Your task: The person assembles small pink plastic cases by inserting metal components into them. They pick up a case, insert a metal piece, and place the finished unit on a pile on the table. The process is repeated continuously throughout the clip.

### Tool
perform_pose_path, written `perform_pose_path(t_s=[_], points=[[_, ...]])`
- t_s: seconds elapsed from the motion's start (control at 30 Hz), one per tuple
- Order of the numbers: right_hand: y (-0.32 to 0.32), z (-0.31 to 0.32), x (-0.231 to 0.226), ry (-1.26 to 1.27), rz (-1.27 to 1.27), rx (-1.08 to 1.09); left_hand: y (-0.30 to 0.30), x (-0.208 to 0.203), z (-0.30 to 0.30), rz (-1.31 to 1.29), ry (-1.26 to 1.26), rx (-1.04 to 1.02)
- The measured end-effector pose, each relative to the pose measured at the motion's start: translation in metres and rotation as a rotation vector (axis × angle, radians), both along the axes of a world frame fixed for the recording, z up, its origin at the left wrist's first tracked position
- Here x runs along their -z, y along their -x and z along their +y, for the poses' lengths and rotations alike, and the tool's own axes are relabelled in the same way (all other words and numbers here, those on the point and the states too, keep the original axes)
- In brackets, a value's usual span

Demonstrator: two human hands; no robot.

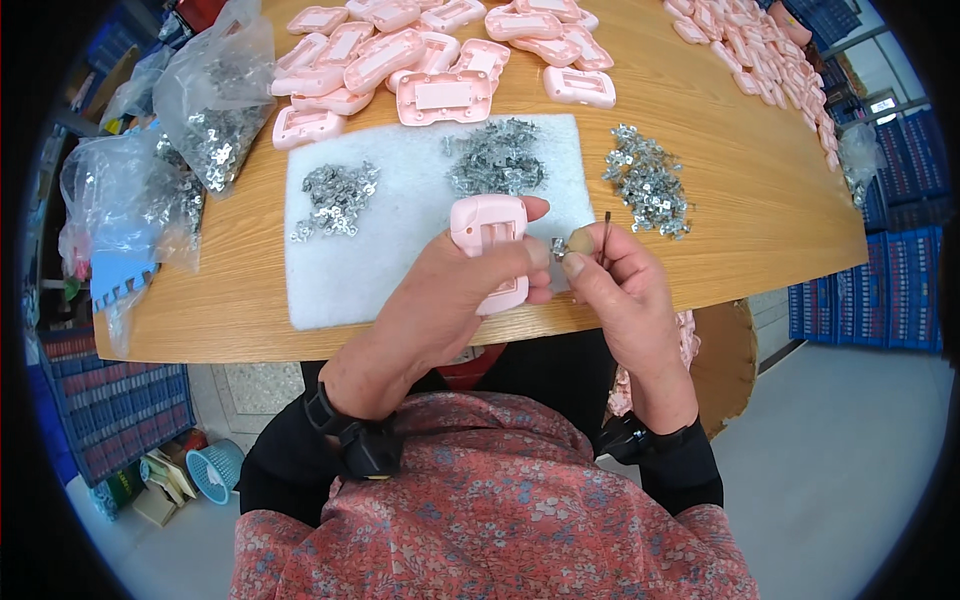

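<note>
My left hand (440,285) is closed around a pink plastic housing (490,215), its thumb lying across the rectangular battery compartment. Just to its right, my right hand (630,285) pinches a small shiny metal contact piece (559,247) between thumb and forefinger. A thin dark rod-like tool (606,235) also sticks up from among the right fingers; its lower end is hidden. Both hands are above the near part of a white padded mat (400,270). Beyond the housing lies a heap of metal contact pieces (497,160).
More metal pieces lie in a left heap (338,198) and a right heap (648,180). Pink housings (385,60) are piled at the back, with another spread (750,50) far right. Plastic bags of metal pieces (220,140) stand at left. The wooden table's (740,200) curved edge is near me.
</note>
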State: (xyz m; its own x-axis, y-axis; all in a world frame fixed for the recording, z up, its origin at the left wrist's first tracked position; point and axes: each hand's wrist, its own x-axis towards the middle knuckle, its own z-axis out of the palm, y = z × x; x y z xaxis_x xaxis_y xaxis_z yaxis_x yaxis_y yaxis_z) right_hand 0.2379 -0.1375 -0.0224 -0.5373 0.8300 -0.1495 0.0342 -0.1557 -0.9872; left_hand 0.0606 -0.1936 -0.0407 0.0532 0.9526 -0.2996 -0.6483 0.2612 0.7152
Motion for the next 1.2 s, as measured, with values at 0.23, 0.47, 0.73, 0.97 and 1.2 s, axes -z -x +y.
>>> perform_pose_path(t_s=[0.23, 0.47, 0.73, 0.97, 1.2], points=[[0.007, 0.013, -0.01, -0.392, -0.161, -0.13, 0.014, 0.008, -0.005, -0.325, 0.044, 0.109], [-0.005, 0.005, -0.009, 0.115, 0.074, -0.081, 0.02, 0.004, 0.003, -0.141, -0.229, -0.054], [0.008, -0.008, 0.008, 0.466, 0.348, -0.197, -0.004, -0.019, 0.006, 0.219, -0.364, -0.235], [-0.015, 0.013, -0.003, -0.099, 0.069, -0.435, 0.037, -0.011, 0.001, 0.338, -0.126, 0.148], [-0.017, 0.01, -0.011, -0.164, -0.054, -0.309, 0.028, -0.006, -0.007, 0.08, -0.063, 0.399]])
